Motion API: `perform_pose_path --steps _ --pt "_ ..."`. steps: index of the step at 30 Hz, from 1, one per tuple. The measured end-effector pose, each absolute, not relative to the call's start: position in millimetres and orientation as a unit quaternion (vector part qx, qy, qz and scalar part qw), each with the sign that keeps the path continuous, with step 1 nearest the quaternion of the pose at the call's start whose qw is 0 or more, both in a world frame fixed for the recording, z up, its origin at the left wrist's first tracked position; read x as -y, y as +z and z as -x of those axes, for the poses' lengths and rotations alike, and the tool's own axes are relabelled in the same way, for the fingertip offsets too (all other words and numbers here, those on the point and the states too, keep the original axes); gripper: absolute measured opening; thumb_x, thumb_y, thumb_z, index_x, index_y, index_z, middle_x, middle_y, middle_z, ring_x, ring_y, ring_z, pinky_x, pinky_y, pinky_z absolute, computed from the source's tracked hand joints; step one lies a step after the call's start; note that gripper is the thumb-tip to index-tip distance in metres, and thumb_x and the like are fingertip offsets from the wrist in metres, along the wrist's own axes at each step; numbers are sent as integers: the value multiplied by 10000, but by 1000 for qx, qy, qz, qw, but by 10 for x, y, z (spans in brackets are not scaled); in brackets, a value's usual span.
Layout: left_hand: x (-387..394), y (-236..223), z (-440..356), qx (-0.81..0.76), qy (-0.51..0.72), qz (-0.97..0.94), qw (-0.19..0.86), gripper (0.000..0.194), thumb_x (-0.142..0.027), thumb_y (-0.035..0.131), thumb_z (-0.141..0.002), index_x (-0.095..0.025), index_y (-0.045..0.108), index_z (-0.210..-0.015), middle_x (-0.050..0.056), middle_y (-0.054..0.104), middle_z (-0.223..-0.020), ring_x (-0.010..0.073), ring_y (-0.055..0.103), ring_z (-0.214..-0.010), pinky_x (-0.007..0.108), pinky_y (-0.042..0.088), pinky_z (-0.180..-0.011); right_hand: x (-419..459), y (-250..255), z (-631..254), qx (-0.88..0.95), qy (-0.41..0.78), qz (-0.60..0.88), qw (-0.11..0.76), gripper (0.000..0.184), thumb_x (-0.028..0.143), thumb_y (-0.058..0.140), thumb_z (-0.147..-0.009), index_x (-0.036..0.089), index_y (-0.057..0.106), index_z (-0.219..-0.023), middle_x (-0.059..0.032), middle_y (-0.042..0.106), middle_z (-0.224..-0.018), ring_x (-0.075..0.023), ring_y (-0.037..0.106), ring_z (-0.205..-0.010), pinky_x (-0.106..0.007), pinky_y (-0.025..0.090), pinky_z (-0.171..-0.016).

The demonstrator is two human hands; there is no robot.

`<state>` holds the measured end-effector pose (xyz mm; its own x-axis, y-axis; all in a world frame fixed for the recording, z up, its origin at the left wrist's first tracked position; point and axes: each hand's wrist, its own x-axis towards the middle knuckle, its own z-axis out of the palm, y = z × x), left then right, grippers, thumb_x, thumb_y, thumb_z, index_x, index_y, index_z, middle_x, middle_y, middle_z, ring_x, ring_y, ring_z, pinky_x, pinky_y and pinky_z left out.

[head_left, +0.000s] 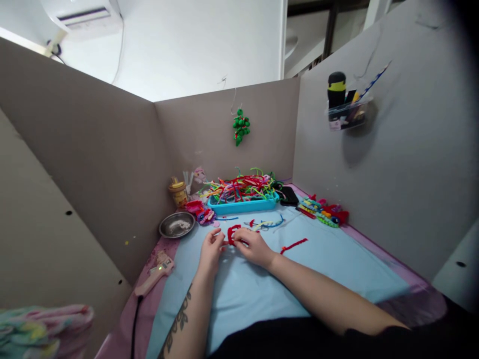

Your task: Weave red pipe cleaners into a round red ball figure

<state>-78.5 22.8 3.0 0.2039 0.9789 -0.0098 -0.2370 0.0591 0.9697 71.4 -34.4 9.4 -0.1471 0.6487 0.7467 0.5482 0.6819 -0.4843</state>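
My left hand (211,249) and my right hand (253,246) meet over the light blue mat (262,284), both pinched on a bent red pipe cleaner (232,233) held between them. Fingers of both hands are curled around it. A second red pipe cleaner (294,245) lies loose on the mat just right of my right hand. Several short blue and yellow pieces (267,224) lie just beyond my hands.
A blue tray (243,204) heaped with coloured pipe cleaners stands at the back. A steel bowl (177,225) and a pink glue gun (155,273) lie at the left. Finished colourful pieces (324,212) sit at the right. Grey partition walls (392,164) enclose the desk.
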Motion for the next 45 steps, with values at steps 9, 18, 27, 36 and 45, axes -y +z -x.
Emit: perform_pose_path --steps 9,18,27,36,45 --pt "-159 56 787 -335 392 -463 720 443 -337 720 -683 -170 575 -1067 91 658 -895 143 637 -682 218 447 -546 286 88 -731 650 175 379 635 70 202 534 -797 194 566 -736 -54 638 -833 -171 608 -816 -318 493 -757" --pt "-177 103 829 -255 429 -415 761 589 -136 773 -597 -234 532 -1126 44 666 -1008 116 635 -786 199 480 -665 236 58 -765 629 201 401 635 84 239 578 -771 187 577 -705 -48 621 -820 -171 590 -795 -309 478 -726" --pt "-175 95 821 -264 446 -404 754 655 -101 777 -576 -215 502 -1159 55 675 -956 140 648 -777 187 468 -591 210 25 -841 627 59 486 606 72 178 585 -758 192 640 -714 -69 527 -984 -202 535 -954 -350 438 -832" --pt "-151 55 791 -256 439 -478 716 762 -94 819 -504 -179 490 -1186 87 682 -995 169 643 -823 233 477 -698 194 33 -934 710 -29 488 508 125 107 603 -729 209 675 -719 -76 546 -1028 -230 480 -1024 -398 386 -893" --pt "-213 -29 772 -239 464 -522 675 766 -127 806 -533 -171 460 -1215 114 668 -1050 213 636 -906 315 462 -825 157 4 -952 724 35 503 472 107 113 630 -735 209 670 -710 -71 515 -1109 -239 448 -1088 -447 336 -951"
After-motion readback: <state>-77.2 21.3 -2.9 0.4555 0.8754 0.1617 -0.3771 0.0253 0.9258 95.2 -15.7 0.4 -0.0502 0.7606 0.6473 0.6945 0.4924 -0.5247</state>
